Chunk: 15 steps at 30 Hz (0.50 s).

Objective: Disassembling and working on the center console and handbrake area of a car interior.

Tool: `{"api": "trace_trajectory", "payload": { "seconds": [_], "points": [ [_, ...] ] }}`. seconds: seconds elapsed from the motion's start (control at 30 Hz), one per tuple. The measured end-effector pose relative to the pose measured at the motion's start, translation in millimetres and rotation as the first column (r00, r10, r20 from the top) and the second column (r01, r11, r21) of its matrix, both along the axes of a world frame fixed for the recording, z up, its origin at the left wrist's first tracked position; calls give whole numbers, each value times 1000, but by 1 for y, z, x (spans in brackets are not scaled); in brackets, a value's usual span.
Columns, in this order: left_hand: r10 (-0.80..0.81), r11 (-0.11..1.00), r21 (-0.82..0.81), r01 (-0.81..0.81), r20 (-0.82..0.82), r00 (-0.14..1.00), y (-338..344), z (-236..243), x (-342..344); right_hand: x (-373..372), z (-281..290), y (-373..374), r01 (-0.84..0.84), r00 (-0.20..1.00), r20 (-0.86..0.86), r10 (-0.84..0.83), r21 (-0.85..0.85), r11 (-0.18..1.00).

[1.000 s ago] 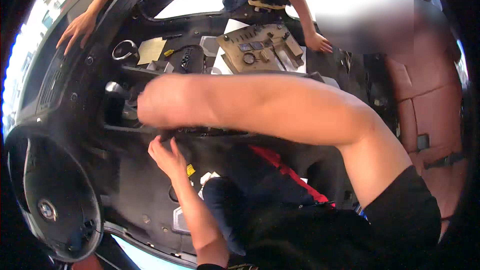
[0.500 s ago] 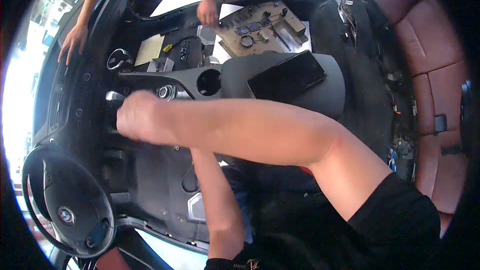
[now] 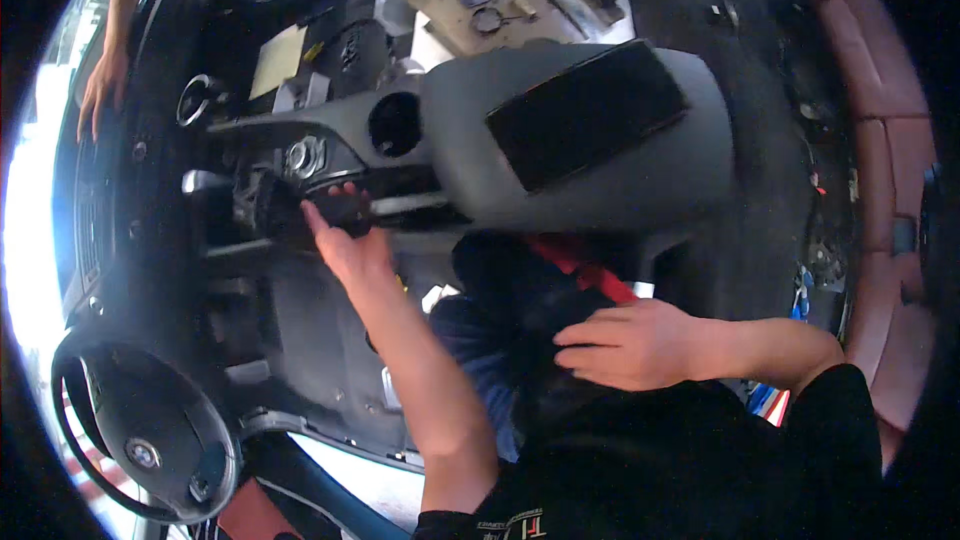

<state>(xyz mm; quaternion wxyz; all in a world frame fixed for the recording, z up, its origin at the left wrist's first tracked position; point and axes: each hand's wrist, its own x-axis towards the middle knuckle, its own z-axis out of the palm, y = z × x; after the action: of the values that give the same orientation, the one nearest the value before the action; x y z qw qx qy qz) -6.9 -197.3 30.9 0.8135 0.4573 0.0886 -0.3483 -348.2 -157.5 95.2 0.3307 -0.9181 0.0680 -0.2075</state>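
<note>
Under the grey console panel (image 3: 600, 155), left hand (image 3: 345, 240) fingertips hidden gripping dark part (image 3: 335, 210), right hand (image 3: 630, 340) flat, spread on dark clothing (image 3: 600, 440).

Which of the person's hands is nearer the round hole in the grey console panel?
Left. The left hand reaches up just below the round hole, fingers at a dark part. The right hand rests lower, on dark fabric by the red strap.

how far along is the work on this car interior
Done, by the look of it: much of the dashboard is stripped bare, and a grey console piece sits loose across the middle. In hand: the left hand reaches into the opening beside a round knob, fingers on a dark part; whether it grips is unclear. The right hand rests open on dark cloth. Left: the steering wheel remains mounted.
</note>
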Motion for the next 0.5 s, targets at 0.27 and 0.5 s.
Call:
{"api": "trace_trajectory", "payload": {
  "seconds": [0.27,0.5],
  "points": [
    [-153,986,87,140,168,974,38,-45,75,-49,-32,-4,352,936,-22,-351,64,934],
    [-162,986,80,147,220,962,9,-15,20,-98,-61,39,453,889,-130,-440,98,886]
  ]
}}
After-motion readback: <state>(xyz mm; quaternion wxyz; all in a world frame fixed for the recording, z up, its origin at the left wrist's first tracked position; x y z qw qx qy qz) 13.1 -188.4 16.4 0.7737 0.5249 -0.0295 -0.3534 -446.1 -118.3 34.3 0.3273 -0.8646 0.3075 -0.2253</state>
